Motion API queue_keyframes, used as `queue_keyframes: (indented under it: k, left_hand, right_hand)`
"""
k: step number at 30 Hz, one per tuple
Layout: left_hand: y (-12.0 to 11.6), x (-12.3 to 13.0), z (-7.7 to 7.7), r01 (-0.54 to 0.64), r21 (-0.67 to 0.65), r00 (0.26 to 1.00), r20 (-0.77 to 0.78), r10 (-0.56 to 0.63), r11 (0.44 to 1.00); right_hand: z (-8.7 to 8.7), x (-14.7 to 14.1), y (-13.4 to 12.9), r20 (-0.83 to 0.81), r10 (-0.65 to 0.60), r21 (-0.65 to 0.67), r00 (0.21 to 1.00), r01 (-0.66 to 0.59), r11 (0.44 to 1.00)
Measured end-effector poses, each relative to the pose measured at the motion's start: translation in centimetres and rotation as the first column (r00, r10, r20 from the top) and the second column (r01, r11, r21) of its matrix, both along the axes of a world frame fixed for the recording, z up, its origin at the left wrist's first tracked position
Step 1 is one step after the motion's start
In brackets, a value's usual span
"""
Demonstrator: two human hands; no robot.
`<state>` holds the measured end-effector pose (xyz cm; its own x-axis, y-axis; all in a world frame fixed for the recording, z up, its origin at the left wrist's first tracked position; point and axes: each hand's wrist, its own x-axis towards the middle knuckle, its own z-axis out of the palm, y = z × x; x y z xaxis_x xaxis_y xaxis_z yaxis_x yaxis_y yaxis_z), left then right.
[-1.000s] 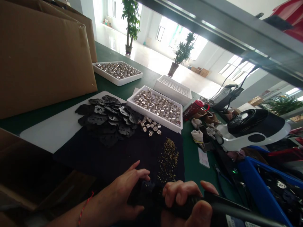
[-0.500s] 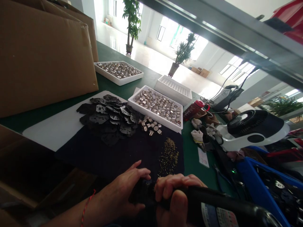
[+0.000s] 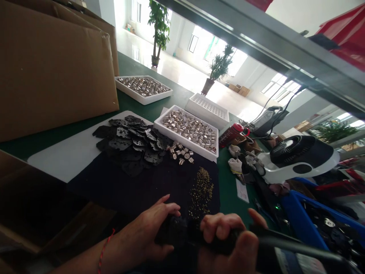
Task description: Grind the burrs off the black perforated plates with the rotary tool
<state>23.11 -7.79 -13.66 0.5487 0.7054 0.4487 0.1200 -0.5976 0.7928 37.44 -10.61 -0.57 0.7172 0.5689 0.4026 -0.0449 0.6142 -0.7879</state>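
My left hand (image 3: 151, 228) holds a dark piece (image 3: 173, 230), probably one of the black perforated plates, against the front of the black cloth (image 3: 137, 186). My right hand (image 3: 225, 236) is closed around a black handheld rotary tool (image 3: 273, 243), whose tip is hidden where it meets the dark piece. Beyond my hands lies a pile of black perforated plates (image 3: 131, 140). Loose silver metal cylinders (image 3: 179, 152) sit beside the pile, and a scatter of gold-coloured granules (image 3: 201, 192) lies near my right hand.
A white tray of silver cylinders (image 3: 185, 131) stands at the cloth's far edge, with another tray (image 3: 142, 85) and an empty white grid rack (image 3: 208, 110) behind. Cardboard boxes (image 3: 51, 64) rise at left. A desk fan (image 3: 296, 156), pliers, gloves and a blue bin (image 3: 299, 217) crowd the right.
The rotary tool's rear end has swung to the right and lies flatter, and my right fingers have shifted along it. My left hand stays in about the same place.
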Motion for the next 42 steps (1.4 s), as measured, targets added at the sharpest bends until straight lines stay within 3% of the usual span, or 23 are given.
queue_keyframes:
  k: [5,9,21,30,34,42]
  left_hand:
    - [0.0,-0.4,0.3,0.007,-0.030,0.999,-0.053,-0.008,1.000]
    - [0.1,-0.8,1.7,-0.006,-0.003,0.996,-0.093,0.005,1.000]
    - [0.2,-1.1,2.6,-0.026,0.014,0.993,-0.111,0.028,1.000]
    - [0.2,-1.1,2.7,-0.024,0.008,0.990,-0.139,0.025,1.000]
    - [0.1,-0.8,1.9,-0.001,-0.003,0.996,-0.091,0.001,1.000]
    - [-0.2,-0.4,-0.1,0.003,-0.086,0.997,-0.081,-0.010,0.996]
  right_hand:
    - [0.6,2.3,0.3,-0.035,-0.236,-0.010,0.971,0.236,0.972]
    - [-0.4,2.7,0.8,-0.052,-0.276,-0.073,0.960,0.272,0.959]
    - [-2.4,2.7,1.3,-0.048,-0.244,-0.099,0.969,0.239,0.966]
    - [-1.4,2.2,1.0,-0.070,-0.276,-0.085,0.959,0.270,0.959]
    - [-0.9,1.8,0.7,-0.061,-0.248,-0.026,0.967,0.247,0.969]
    - [-0.6,0.1,0.6,0.010,-0.030,0.083,0.999,0.029,0.996]
